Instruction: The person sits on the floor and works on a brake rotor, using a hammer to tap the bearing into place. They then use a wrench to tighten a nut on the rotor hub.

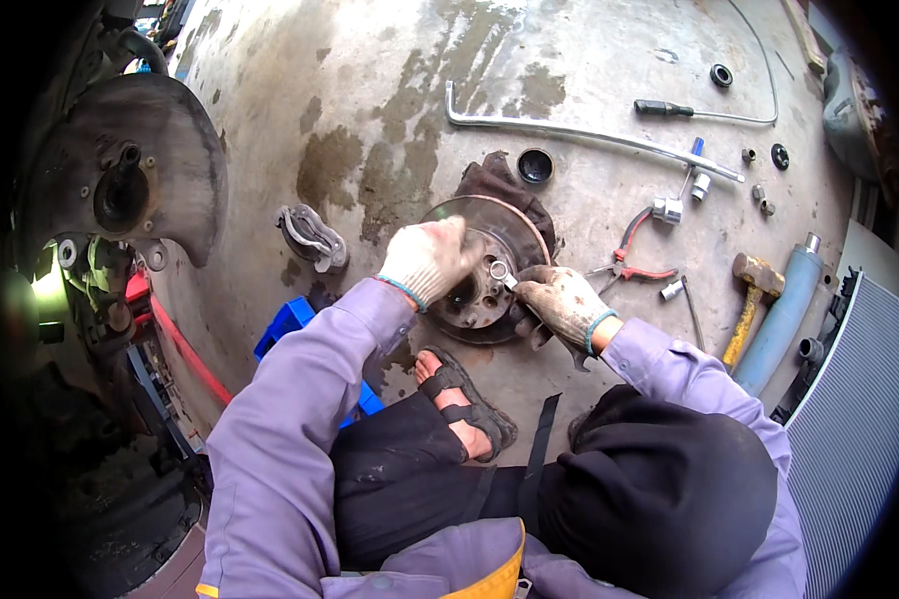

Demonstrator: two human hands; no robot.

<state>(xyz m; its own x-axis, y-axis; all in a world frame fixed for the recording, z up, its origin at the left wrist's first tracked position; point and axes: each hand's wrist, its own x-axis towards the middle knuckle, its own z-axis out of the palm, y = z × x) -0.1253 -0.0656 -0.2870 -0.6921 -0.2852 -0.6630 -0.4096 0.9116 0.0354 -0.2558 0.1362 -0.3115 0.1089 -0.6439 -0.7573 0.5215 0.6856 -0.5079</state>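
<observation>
A rusty brake disc with a hub point(484, 317) lies on the floor in front of me, partly on a dark brown rag point(496, 180). My right hand point(561, 302), in a stained knit glove, is closed around a ring spanner point(501, 272). The spanner's ring end is over the hub face by the bolt holes. Reaching over the disc's left side, my left hand point(432, 262) wears a cleaner knit glove. Its fingers are curled above the hub, and whatever they hold is hidden.
Red-handled pliers point(629, 258), a long metal bar point(589, 130), a black round cup point(535, 166), and a hammer point(749, 299) lie on the concrete. A blue cylinder point(784, 314) and a radiator point(859, 429) are at right. A metal bracket point(312, 240) and the vehicle's backing plate point(185, 150) are at left.
</observation>
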